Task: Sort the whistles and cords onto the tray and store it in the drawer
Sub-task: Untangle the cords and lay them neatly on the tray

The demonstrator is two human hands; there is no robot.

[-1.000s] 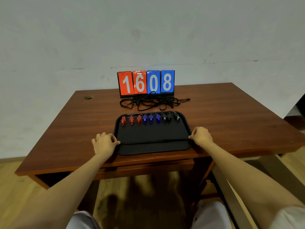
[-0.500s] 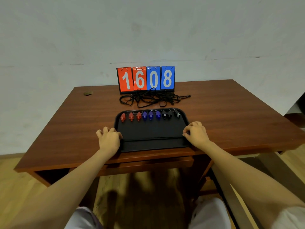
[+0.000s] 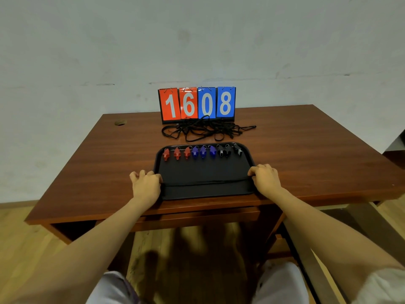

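While left hand (image 3: 145, 185) and right hand (image 3: 265, 179), fingers curled, seemingly pinched a cord (image 3: 208, 182) across the tray (image 3: 203, 168), best handling was: keep taut, lay flat below whistles (image 3: 202, 152), release together.

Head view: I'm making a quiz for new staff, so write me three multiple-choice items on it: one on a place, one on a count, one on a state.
1. Where does the cord pile lie?
A. On the table, between the scoreboard and the tray
B. Inside the tray
C. On the floor

2. How many red whistles are on the tray?
A. Two
B. Three
C. Five

3. What are the left hand and right hand doing?
A. Lifting whistles
B. Resting in the lap
C. Gripping the tray's side rims

Answers:
1 A: the tangle sits on bare wood behind the tray.
2 B: three red ones fill the left end of the row.
3 C: each hand's curled fingers close on a side rim.
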